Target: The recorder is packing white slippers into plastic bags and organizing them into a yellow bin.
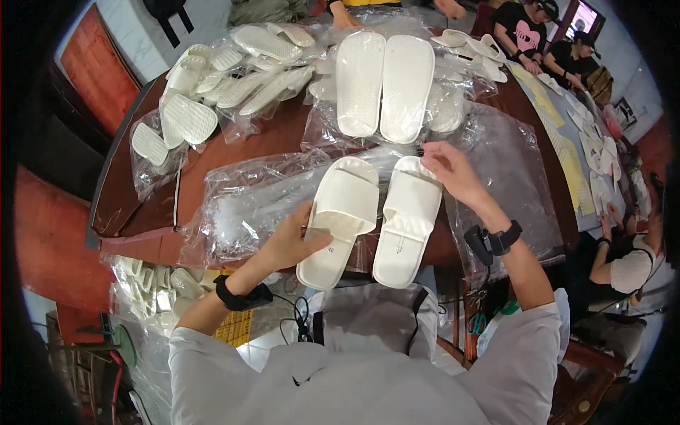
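Note:
A pair of white open-toed slippers is side by side at the near table edge, soles down and toes pointing away from me. My left hand (292, 239) grips the left slipper (345, 205) by its outer side, the thumb lying over the insole. At the toe of the right slipper (407, 212), my right hand (453, 172) has bent fingers closed against its upper outer edge. A small dark bit shows by those fingertips, too small to name. Beneath the toes lie clear plastic bags (248, 205).
Another white pair (384, 85) lies beyond, on the brown table (273, 149). Bagged slippers (262, 78) are heaped at the far left, with more (166, 287) below the left edge. Several people work around, one person's hand (345, 15) across from me. Scissors (477, 322) hang near my right side.

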The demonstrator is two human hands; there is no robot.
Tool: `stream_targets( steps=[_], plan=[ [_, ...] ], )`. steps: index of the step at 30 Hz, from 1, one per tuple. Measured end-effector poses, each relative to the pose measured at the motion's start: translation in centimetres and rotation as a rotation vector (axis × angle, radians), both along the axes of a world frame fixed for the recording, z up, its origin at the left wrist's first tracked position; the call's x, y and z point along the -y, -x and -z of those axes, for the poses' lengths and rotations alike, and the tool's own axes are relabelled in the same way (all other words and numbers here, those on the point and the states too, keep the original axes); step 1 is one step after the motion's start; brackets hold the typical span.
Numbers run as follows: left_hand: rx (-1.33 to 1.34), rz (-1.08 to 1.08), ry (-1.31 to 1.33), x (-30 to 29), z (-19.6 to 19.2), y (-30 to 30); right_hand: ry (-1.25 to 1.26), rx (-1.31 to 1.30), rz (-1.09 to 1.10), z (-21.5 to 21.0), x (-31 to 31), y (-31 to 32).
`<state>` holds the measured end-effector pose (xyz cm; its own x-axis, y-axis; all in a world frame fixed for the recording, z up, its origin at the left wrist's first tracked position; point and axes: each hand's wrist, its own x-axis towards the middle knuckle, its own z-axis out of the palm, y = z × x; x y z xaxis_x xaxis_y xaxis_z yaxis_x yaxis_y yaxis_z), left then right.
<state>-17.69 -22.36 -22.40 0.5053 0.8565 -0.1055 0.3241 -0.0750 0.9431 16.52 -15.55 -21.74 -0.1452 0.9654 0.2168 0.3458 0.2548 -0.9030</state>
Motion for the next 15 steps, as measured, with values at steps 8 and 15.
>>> stream_targets(
  steps=[8, 15],
  plan=[
    [-0.337, -0.111, -0.386, 1.5, -2.2, 0.6, -0.113, 0.254, 0.037, -5.2, 8.0, 1.5],
    [-0.39, 0.002, -0.655, 2.0, -3.9, -3.6, -0.024, 0.389, 0.072, -0.9, 15.1, 4.8]
  ],
)
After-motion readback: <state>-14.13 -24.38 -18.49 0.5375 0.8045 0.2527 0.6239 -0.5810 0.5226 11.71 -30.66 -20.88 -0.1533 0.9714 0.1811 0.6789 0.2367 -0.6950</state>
